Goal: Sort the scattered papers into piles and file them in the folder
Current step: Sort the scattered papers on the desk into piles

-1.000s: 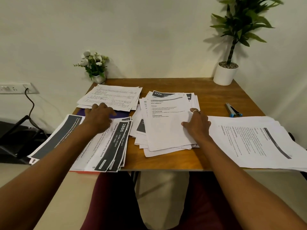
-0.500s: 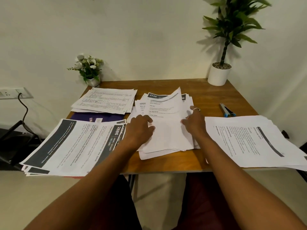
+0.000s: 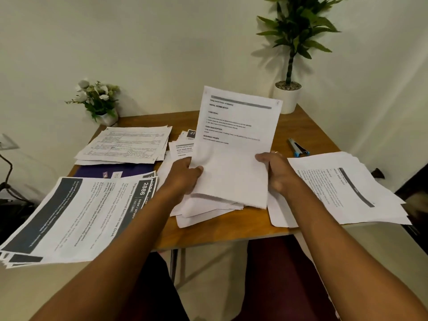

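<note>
A stack of white printed sheets [image 3: 234,144] stands tilted up off the middle pile [image 3: 203,212], gripped on its left edge by my left hand [image 3: 185,174] and on its right edge by my right hand [image 3: 276,172]. A pile with dark header bars [image 3: 76,216] hangs over the table's front left edge. Another pile [image 3: 347,188] lies at the right. A pile of form-like sheets [image 3: 125,144] lies at the back left, on top of a purple folder [image 3: 111,172] that is partly hidden.
The wooden table [image 3: 227,232] stands against a white wall. A small white flower pot [image 3: 99,103] is at the back left, a tall potted plant [image 3: 289,89] at the back right. A blue and grey stapler [image 3: 298,148] lies right of the raised sheets.
My left hand moved from the left pile to the middle pile. Both hands have taken hold of the top sheets and lifted their far end up off the pile.
</note>
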A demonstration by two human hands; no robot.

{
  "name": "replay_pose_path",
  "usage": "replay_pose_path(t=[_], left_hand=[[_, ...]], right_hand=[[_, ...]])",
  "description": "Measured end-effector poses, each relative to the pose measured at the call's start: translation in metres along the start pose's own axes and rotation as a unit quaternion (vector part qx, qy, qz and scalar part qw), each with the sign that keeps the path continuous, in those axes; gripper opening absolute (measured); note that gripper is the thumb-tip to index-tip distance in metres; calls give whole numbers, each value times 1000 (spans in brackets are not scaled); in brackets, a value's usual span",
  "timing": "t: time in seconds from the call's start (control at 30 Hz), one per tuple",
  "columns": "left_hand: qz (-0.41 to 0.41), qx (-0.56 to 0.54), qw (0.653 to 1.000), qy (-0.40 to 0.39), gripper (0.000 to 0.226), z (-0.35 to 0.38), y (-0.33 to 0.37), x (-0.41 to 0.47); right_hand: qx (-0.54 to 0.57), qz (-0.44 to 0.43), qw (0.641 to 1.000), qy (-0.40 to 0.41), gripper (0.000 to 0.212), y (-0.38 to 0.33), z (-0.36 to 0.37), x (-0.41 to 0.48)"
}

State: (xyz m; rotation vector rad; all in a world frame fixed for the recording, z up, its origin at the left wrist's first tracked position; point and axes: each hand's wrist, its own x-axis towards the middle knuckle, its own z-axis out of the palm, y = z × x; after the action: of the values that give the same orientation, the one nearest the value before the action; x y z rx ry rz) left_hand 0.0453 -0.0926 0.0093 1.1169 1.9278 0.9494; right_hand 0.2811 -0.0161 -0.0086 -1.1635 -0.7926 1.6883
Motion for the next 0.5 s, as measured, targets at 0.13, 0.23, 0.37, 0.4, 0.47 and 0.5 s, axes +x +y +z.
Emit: replay_pose_path(t=[0.13, 0.23, 0.37, 0.4, 0.47, 0.5], left_hand=[[-3, 10, 1000, 2, 54, 1, -2, 9], [-11, 8, 1000, 4, 52, 5, -14, 11], [-22, 13, 1000, -4, 52, 15, -31, 9], [-23, 13, 1000, -4, 51, 16, -31, 10], [-19, 15, 1000, -3, 51, 16, -29, 10], [-18, 17, 1000, -4, 51, 17, -28, 10]], right_hand=[[-53, -84, 991, 85, 9, -17, -13, 5], [-383, -252, 849, 264, 23, -20, -38, 29], [-660, -208, 651, 312, 26, -16, -71, 65], [-679, -183, 641, 309, 26, -17, -75, 69], [-689, -158, 639, 302, 25, -19, -79, 75], [-686, -157, 645, 298, 24, -20, -81, 78]])
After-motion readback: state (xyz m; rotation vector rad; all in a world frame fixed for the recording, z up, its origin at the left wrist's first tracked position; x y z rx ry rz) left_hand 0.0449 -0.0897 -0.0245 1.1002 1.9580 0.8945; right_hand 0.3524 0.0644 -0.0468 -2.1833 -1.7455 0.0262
